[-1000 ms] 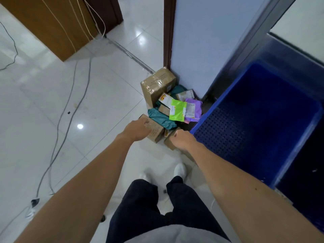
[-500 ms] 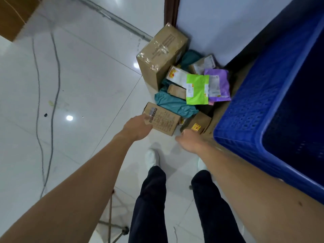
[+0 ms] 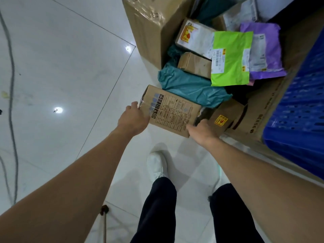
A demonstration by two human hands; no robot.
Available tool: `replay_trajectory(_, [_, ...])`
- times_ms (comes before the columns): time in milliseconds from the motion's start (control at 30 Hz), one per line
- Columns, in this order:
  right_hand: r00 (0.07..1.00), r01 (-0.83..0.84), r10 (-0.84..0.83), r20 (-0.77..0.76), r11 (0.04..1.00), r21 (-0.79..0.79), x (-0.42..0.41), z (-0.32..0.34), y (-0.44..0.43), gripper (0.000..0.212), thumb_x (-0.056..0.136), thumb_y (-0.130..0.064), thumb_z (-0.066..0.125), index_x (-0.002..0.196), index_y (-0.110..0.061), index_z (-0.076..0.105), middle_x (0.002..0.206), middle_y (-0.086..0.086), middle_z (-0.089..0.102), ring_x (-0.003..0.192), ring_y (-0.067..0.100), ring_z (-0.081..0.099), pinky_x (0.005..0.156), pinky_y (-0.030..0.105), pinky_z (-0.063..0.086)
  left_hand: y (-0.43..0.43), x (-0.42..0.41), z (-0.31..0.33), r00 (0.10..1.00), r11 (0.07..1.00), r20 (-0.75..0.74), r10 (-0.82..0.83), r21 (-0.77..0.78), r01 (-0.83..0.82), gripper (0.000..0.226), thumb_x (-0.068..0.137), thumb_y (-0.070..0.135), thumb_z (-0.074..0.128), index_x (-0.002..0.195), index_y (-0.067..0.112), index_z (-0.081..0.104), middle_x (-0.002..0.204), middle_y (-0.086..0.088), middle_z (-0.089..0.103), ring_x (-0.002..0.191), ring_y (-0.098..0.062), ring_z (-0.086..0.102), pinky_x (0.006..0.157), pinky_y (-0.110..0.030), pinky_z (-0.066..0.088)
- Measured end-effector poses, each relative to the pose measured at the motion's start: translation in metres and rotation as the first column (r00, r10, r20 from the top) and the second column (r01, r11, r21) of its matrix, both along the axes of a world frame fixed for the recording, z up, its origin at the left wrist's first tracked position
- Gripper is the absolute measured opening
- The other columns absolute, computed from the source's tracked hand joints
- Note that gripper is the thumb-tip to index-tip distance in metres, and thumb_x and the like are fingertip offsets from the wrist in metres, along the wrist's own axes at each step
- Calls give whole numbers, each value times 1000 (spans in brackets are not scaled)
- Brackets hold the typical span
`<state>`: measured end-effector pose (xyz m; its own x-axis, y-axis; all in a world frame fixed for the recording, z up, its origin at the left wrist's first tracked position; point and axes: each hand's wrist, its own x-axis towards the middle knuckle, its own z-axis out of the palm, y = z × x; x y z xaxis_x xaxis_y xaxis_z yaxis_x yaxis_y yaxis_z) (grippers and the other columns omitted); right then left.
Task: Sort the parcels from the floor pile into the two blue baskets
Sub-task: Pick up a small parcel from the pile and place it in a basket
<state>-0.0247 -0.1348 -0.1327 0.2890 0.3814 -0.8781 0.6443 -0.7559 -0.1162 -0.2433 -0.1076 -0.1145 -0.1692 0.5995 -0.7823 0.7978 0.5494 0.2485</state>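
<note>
Printed brown box point(image 3: 172, 110) at near edge of floor pile, lying long side across, teal bag point(image 3: 189, 86) touching its far side. Whether it rests on the floor point(image 3: 61, 67) or is just off it: cannot tell

Left grip point(image 3: 133, 120) clamps the box's left end, thumb at the top edge, fingers wrapped round behind and hidden. Right grip point(image 3: 201, 132) curled on the near right corner, fingertips lost in the dark gap between this box and the small box with yellow sticker point(image 3: 226, 116) just beside it

Behind the teal bag: small plain brown box point(image 3: 194, 64), white box with red print point(image 3: 194, 37), green mailer point(image 3: 231, 58) overlapping purple mailer point(image 3: 266, 50); label text too small to read. Big taped carton point(image 3: 149, 23) at back, cut off by top edge. More parcels at top, partly out of frame, hard to make out

Blue basket point(image 3: 298, 111) at right, perforated wall only, cut by the frame edge, inside not visible. Flat carton point(image 3: 263, 109) leans against it, lower part hidden

Grey cable point(image 3: 12, 76) along far left, white shoe point(image 3: 157, 165) below the box, other foot hidden by the right forearm
</note>
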Motion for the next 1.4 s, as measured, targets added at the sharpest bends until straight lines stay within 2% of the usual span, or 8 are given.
replay_trajectory(233, [921,348,-352,-168,936,-54,-3,-36,10,69,90,-46,60,147,-15,37,139,7,52,122,27,53,107,48,44,8,2,-32,974,984,145,176,-38,-172,66,92,51,56,147,18,37,135,-4,61,122,-31,57,106,-47,45])
replay_trajectory(400, [888,402,-415,-201,910,-104,1,-21,9,71,81,-58,58,140,-20,49,129,3,59,113,22,57,102,47,49,6,1,-20,970,978,126,209,-51,-204,55,96,43,51,145,19,42,134,-6,62,122,-31,56,106,-46,45])
replay_trajectory(633, [885,397,-417,-207,908,-130,3,30,6,63,87,-54,59,139,-18,50,129,3,60,110,20,58,101,43,49,3,3,32,973,979,103,204,-48,-200,53,98,39,51,145,17,43,133,-8,62,120,-32,57,104,-46,46])
replay_trajectory(833, [882,393,-408,-237,913,-107,9,110,5,49,94,-45,58,135,-19,54,122,1,61,108,19,57,89,35,50,3,1,105,979,983,91,181,-29,-179,50,97,37,52,144,18,46,132,-6,62,119,-31,57,102,-43,47])
replay_trajectory(967, [883,394,-395,-252,917,-58,18,176,11,55,89,-52,59,133,-20,54,124,2,59,109,20,57,87,35,51,7,8,166,982,987,97,160,3,-161,44,100,39,47,139,20,49,128,-4,64,112,-27,58,96,-38,46])
replay_trajectory(1167, [877,422,-408,-253,907,-1,41,285,11,81,73,-66,59,138,-18,53,128,1,59,111,20,58,84,37,54,10,23,282,980,988,157,122,79,-135,47,100,41,47,143,21,48,134,-3,62,121,-29,58,103,-43,47])
replay_trajectory(1300, [880,422,-389,-274,904,72,55,360,7,81,69,-67,61,131,-15,57,124,1,63,111,21,62,98,43,51,8,31,362,979,980,183,90,158,-120,46,100,38,50,142,20,50,134,-3,62,119,-27,59,102,-44,49])
replay_trajectory(1400, [864,445,-391,-317,888,118,62,397,-1,79,64,-65,61,127,-17,60,123,-1,65,109,19,62,99,43,51,4,37,407,971,963,222,86,231,-138,45,101,43,49,138,17,53,127,-3,65,108,-24,59,94,-39,50])
